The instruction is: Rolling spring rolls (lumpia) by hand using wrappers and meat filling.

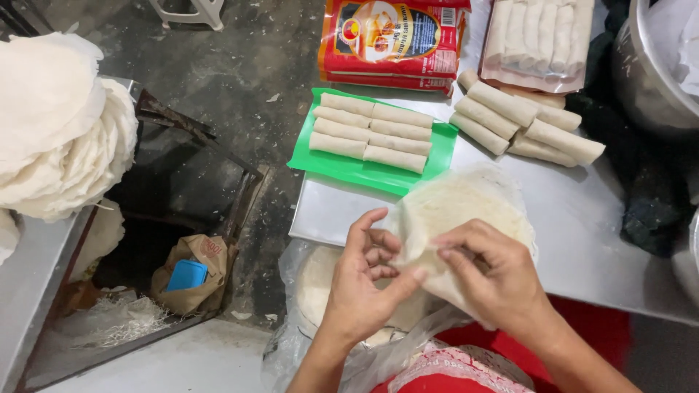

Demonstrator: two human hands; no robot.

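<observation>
Over the metal table (582,218), the left hand (364,280) and right hand (488,273) pinched one thin wrapper (455,207). Finished rolls (368,132) lay on a green tray (364,173).

Pale cream wrapper (466,211); off-white spring rolls (371,132) on green sheet (349,169); red-and-yellow packet (393,40); grey metal surface (582,218); blue box (187,275).

I get one head view only; it looks steeply down from above, close over the steel table (582,218); floor (255,87) beyond; no second view to share anything.
</observation>
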